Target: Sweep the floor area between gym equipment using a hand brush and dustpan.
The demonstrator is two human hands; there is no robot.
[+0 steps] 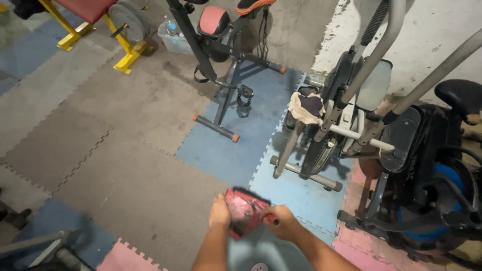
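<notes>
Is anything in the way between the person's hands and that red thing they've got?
Nothing visible. The left hand grips the left edge of the red flat object and the right hand holds its right side, by what looks like a red-handled tool; both touch it directly above the blue floor mat.

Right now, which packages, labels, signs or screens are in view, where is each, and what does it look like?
Clear plastic bin: floor at top, beside the folding exercise bike; boxy, see-through, a bottle inside.
Red flat object: held between left hand and right hand; worn, whether it is a package is unclear.
No signs or screens show.
</notes>
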